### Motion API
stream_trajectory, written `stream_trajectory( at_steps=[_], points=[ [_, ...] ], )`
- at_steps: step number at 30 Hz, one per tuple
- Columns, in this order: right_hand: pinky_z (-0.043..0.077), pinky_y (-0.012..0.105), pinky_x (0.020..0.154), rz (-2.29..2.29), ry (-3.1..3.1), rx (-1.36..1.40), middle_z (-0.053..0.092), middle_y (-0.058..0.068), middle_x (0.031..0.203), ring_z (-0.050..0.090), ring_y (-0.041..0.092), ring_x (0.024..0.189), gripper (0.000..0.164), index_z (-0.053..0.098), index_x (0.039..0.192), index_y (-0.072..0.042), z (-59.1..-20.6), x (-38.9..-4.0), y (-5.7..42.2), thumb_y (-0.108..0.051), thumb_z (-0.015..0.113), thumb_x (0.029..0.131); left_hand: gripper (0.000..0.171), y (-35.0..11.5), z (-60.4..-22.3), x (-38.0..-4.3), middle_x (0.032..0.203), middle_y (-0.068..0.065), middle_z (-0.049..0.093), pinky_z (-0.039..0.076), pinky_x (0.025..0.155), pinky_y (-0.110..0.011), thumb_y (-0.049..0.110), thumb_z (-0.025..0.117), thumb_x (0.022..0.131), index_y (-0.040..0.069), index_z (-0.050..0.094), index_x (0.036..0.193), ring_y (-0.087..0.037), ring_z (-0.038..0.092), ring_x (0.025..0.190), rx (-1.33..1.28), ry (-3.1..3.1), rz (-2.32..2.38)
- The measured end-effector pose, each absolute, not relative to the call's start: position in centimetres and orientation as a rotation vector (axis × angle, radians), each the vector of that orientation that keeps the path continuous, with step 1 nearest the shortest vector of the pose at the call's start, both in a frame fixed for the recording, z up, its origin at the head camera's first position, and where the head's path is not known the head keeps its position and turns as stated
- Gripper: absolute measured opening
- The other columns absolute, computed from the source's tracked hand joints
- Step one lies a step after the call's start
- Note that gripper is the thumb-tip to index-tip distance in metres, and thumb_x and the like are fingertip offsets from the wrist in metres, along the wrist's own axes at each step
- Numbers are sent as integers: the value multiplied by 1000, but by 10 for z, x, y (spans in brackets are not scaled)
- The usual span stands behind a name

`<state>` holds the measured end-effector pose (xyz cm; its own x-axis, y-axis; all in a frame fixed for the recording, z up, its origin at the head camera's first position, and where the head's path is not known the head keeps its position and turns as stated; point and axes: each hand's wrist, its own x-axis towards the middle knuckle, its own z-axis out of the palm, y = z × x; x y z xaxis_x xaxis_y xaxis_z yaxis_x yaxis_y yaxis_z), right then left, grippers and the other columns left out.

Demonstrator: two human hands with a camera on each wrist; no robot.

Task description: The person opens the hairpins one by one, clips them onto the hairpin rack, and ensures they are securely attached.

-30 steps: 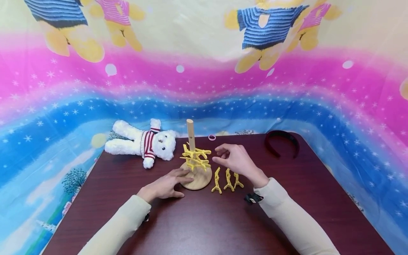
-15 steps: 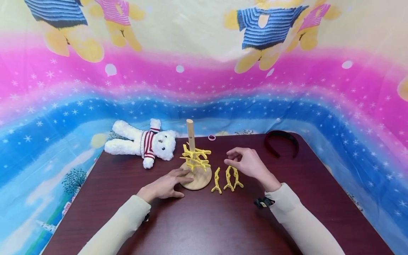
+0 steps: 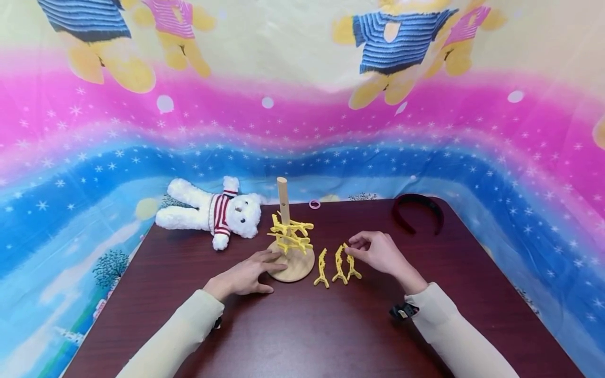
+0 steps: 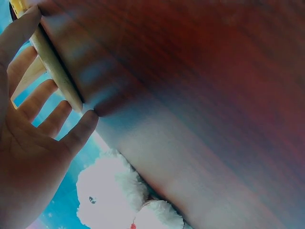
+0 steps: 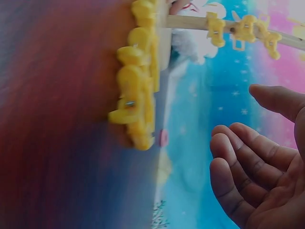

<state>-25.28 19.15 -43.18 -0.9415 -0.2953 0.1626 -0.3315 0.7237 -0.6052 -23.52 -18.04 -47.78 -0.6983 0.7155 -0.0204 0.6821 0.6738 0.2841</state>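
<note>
My left hand (image 3: 246, 274) lies with straight fingers on the round wooden base (image 3: 301, 266) of a stand, its fingertips over the rim. From the base rises a wooden post (image 3: 283, 197), and several yellow alligator hair clips (image 3: 296, 242) stick out from its lower part. To the right of the stand, three loose yellow hair clips (image 3: 322, 269) are lined up on the table. Just beyond the rightmost clip (image 3: 352, 266) hovers my right hand (image 3: 380, 254). The right wrist view shows its thumb and fingers (image 5: 221, 179) apart, holding nothing, with the yellow clips (image 5: 136, 95) beside it.
A white plush bear (image 3: 219, 212) in a red-striped sweater lies at the back left of the dark table (image 3: 293, 336). A small pink ring (image 3: 314, 205) is near the back edge, and a dark red headband (image 3: 418, 214) at the back right. A printed curtain (image 3: 302, 126) surrounds the table.
My right hand has drawn back from beside the stand, moving right and down to the loose clips. The left hand, the stand and the clips have stayed in place.
</note>
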Motion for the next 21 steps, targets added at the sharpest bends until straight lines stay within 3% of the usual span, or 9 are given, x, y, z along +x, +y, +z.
stream_trajectory(
  at_steps=[21],
  points=[
    [49,28,62,884,-3054,423,70,-10,79,58,6,66,22,74,87,-21,-474,-244,201,-40,82,80,65,-180,-478,-235,161,-14,36,31,119,-55,31,78,86,19,54,145,-42,28,150,1160,2756,396]
  ],
)
